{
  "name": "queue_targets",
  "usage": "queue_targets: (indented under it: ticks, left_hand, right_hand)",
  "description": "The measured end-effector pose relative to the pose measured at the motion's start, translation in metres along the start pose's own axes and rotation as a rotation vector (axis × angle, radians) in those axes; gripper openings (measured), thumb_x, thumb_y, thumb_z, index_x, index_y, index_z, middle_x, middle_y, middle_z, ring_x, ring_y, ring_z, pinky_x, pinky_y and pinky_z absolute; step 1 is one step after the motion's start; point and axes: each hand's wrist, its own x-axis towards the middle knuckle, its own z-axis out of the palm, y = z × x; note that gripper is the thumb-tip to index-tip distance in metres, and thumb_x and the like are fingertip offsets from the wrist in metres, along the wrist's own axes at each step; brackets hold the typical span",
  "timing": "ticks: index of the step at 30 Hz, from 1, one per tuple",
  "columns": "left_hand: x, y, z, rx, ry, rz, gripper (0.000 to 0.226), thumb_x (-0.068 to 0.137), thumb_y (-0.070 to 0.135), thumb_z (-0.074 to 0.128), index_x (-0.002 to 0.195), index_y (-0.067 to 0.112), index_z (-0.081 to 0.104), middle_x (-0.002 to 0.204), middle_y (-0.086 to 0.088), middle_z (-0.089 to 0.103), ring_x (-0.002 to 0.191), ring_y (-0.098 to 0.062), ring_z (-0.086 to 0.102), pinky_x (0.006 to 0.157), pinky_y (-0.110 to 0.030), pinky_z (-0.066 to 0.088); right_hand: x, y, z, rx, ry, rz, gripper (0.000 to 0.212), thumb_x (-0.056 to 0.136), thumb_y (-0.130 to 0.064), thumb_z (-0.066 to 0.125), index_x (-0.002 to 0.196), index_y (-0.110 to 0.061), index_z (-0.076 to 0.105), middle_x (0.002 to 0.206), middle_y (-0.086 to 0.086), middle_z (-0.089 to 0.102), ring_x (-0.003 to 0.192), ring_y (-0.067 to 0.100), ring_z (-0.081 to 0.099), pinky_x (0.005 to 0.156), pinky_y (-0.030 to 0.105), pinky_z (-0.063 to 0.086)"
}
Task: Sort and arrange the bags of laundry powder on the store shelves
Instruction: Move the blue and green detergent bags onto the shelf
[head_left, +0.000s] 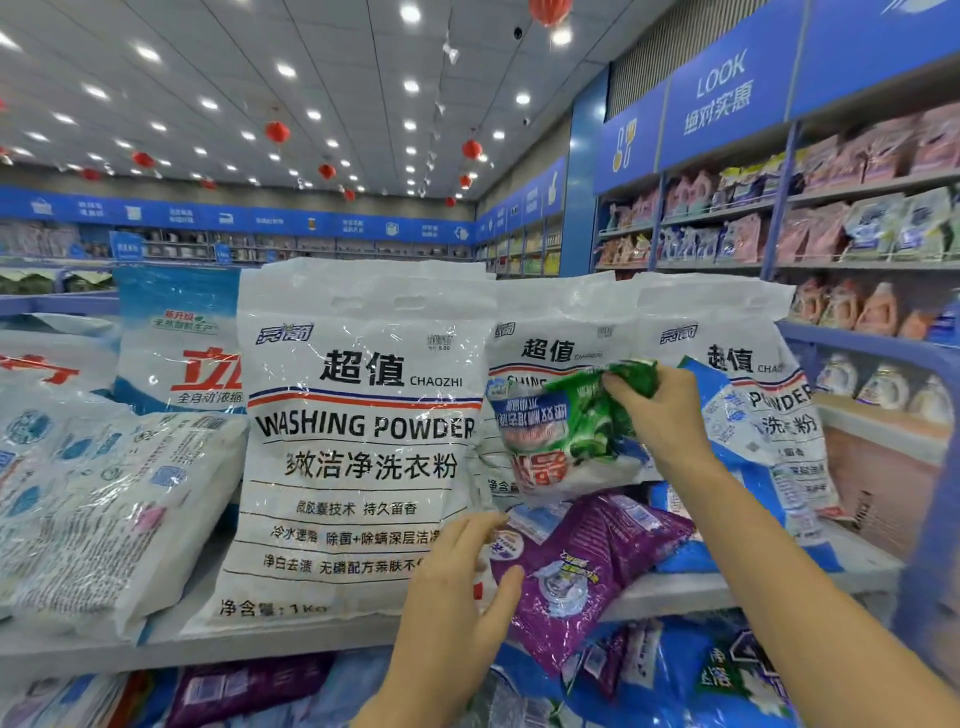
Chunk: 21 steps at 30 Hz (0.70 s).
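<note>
Far left, flat on the shelf (260, 649): a white printed bag (114, 509), with a blue-and-white bag (176, 338) upright behind. Next over, standing tall, a big washing powder bag (358, 441). At its lower right corner, the left hand (457, 587), fingers loosely spread, gripping nothing, just beside a purple bag (582, 566) lying tilted at the shelf edge. Above that, lifted off the shelf, a green bag (566, 436), crumpled top pinched in the right hand (665, 415). Behind, another white bag (550, 332) upright, then a third white bag (727, 332) with a blue bag (727, 410) leaning on it.
</note>
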Motion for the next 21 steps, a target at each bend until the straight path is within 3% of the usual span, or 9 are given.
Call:
queue_targets:
  ticks: [3, 6, 8, 11, 13, 15, 17, 19, 21]
  left_hand:
    - [0.016, 0.002, 0.012, -0.198, -0.057, -0.232, 0.064, 0.083, 0.035, 0.071, 0.138, 0.035, 0.037, 0.133, 0.014, 0.048, 0.119, 0.003, 0.045, 0.102, -0.02, 0.04]
    - [0.034, 0.008, 0.023, -0.466, -0.117, -0.402, 0.098, 0.066, 0.049, 0.076, 0.147, 0.026, 0.026, 0.132, 0.017, 0.044, 0.108, 0.012, 0.049, 0.089, -0.012, 0.042]
    - [0.044, 0.012, 0.028, -0.611, -0.137, -0.443, 0.105, 0.056, 0.054, 0.077, 0.144, 0.021, 0.031, 0.126, 0.017, 0.051, 0.096, 0.017, 0.055, 0.077, -0.009, 0.046]
    - [0.05, 0.015, 0.036, -0.854, -0.194, -0.481, 0.107, 0.033, 0.064, 0.088, 0.122, 0.015, 0.053, 0.115, -0.002, 0.069, 0.098, -0.008, 0.067, 0.08, -0.022, 0.054]
    - [0.051, 0.017, 0.041, -1.054, -0.233, -0.539, 0.099, 0.027, 0.052, 0.093, 0.11, 0.008, 0.06, 0.102, -0.008, 0.073, 0.091, -0.02, 0.07, 0.078, -0.033, 0.057]
    - [0.051, 0.021, 0.047, -1.156, -0.244, -0.556, 0.074, 0.044, 0.033, 0.094, 0.105, 0.006, 0.063, 0.096, -0.009, 0.074, 0.085, -0.021, 0.072, 0.07, -0.031, 0.059]
    - [0.049, 0.028, 0.054, -1.258, -0.191, -0.57, 0.044, 0.064, 0.017, 0.081, 0.105, 0.009, 0.066, 0.099, -0.009, 0.074, 0.087, -0.021, 0.071, 0.074, -0.033, 0.059]
    - [0.049, 0.032, 0.06, -1.394, -0.12, -0.595, 0.039, 0.071, 0.018, 0.065, 0.109, 0.01, 0.066, 0.106, -0.01, 0.073, 0.091, -0.022, 0.071, 0.082, -0.037, 0.058]
    - [0.05, 0.037, 0.062, -1.465, -0.066, -0.591, 0.039, 0.073, 0.017, 0.061, 0.11, 0.01, 0.065, 0.105, -0.009, 0.073, 0.089, -0.021, 0.072, 0.078, -0.035, 0.059]
  right_hand:
    - [0.003, -0.018, -0.008, 0.161, -0.023, -0.013, 0.025, 0.086, -0.007, 0.065, 0.065, -0.02, 0.064, 0.066, 0.001, 0.065, 0.067, 0.019, 0.064, 0.069, 0.038, 0.055]
    - [0.003, -0.029, -0.02, 0.255, -0.072, -0.013, 0.023, 0.086, -0.005, 0.063, 0.068, -0.019, 0.065, 0.062, -0.007, 0.067, 0.059, 0.006, 0.064, 0.063, 0.027, 0.055]
    - [0.0, -0.032, -0.031, 0.385, -0.079, 0.047, 0.018, 0.088, -0.004, 0.061, 0.073, -0.014, 0.065, 0.06, -0.007, 0.068, 0.057, 0.007, 0.065, 0.057, 0.023, 0.056]
    - [-0.008, -0.033, -0.045, 0.537, -0.09, 0.117, 0.014, 0.09, -0.005, 0.057, 0.08, -0.011, 0.065, 0.062, -0.006, 0.07, 0.057, 0.007, 0.067, 0.052, 0.019, 0.053]
    - [-0.012, -0.033, -0.052, 0.537, -0.112, 0.114, 0.012, 0.091, -0.006, 0.056, 0.083, -0.01, 0.065, 0.065, -0.005, 0.071, 0.06, 0.008, 0.067, 0.053, 0.02, 0.054]
    - [-0.015, -0.033, -0.061, 0.526, -0.159, 0.106, 0.009, 0.091, -0.01, 0.056, 0.09, -0.012, 0.064, 0.072, -0.007, 0.072, 0.066, 0.007, 0.068, 0.055, 0.019, 0.053]
    - [-0.021, -0.029, -0.071, 0.506, -0.192, 0.118, 0.014, 0.09, -0.018, 0.057, 0.103, -0.02, 0.06, 0.088, -0.015, 0.071, 0.078, 0.002, 0.068, 0.059, 0.017, 0.052]
    - [-0.033, -0.016, -0.078, 0.419, -0.186, 0.143, 0.027, 0.085, -0.028, 0.06, 0.112, -0.024, 0.055, 0.105, -0.011, 0.064, 0.091, 0.004, 0.065, 0.065, 0.019, 0.053]
    - [-0.052, 0.001, -0.076, 0.334, -0.176, 0.184, 0.029, 0.084, -0.03, 0.062, 0.11, -0.02, 0.055, 0.111, 0.001, 0.059, 0.092, 0.011, 0.064, 0.066, 0.023, 0.056]
